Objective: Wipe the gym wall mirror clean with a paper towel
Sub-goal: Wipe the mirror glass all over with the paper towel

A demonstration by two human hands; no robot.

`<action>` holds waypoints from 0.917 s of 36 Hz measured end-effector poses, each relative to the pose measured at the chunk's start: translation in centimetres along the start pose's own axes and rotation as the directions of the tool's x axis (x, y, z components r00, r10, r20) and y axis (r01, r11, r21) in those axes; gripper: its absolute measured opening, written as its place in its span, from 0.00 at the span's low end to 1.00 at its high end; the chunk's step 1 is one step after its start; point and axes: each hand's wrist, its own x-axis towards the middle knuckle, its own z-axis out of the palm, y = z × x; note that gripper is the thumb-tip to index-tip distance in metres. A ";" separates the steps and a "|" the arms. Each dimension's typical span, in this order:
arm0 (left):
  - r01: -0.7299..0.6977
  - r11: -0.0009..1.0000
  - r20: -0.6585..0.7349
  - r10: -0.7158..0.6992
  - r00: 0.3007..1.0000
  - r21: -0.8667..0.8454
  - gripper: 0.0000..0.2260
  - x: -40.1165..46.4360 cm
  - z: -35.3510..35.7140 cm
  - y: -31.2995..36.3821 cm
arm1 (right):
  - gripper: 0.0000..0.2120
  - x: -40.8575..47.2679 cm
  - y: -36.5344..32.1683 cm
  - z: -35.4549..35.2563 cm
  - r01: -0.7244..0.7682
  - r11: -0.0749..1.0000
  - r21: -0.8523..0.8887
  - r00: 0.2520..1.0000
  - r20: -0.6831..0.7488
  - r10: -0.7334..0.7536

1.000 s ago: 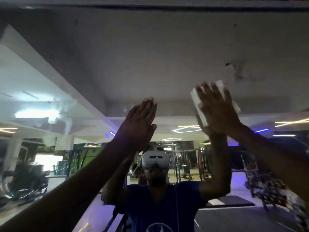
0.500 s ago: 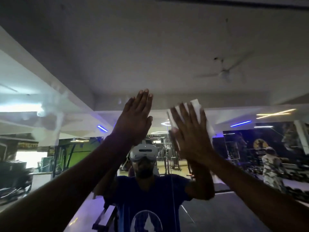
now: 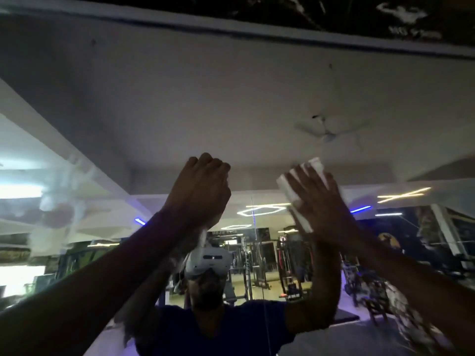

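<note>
The gym wall mirror (image 3: 231, 98) fills the view and reflects the ceiling, the lit gym floor and the person wearing a headset. My right hand (image 3: 321, 209) is raised with its fingers spread flat, pressing a folded white paper towel (image 3: 300, 186) against the glass. The towel's edges stick out above and to the left of the fingers. My left hand (image 3: 203, 186) is raised beside it, left of centre, with its fingers curled into a fist and nothing in it. Whether the fist touches the glass is unclear.
The mirror's top frame (image 3: 257, 29) runs across the upper edge. A vertical seam (image 3: 253, 227) between mirror panels lies between my hands. Smears (image 3: 59, 204) show on the glass at the left. Reflected gym machines (image 3: 257, 263) and a ceiling fan (image 3: 329, 129) appear.
My left hand's fingers have curled from flat into a fist. My right hand has slid the paper towel left, then back right. The view has tilted upward toward the mirror's top edge.
</note>
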 end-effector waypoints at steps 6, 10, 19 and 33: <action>0.079 0.996 0.025 -0.080 0.996 0.032 0.29 2.8 0.7 -3.3 | 0.31 8.7 4.5 1.5 -0.507 0.862 -0.008 0.849 -0.179 0.498; 0.141 0.989 0.116 -0.146 0.982 0.051 0.37 3.5 1.3 -5.2 | 0.35 7.4 -5.2 0.8 -0.197 0.980 -0.032 0.964 -0.186 0.188; 0.154 0.985 0.136 -0.164 0.977 0.082 0.44 8.5 1.1 -5.8 | 0.42 14.9 10.6 -0.3 -0.525 0.847 0.082 0.851 0.039 0.524; 0.269 0.963 0.013 -0.269 0.963 -0.020 0.37 9.0 5.4 -6.6 | 0.30 20.1 7.9 1.7 -0.155 0.987 0.027 0.979 -0.129 0.158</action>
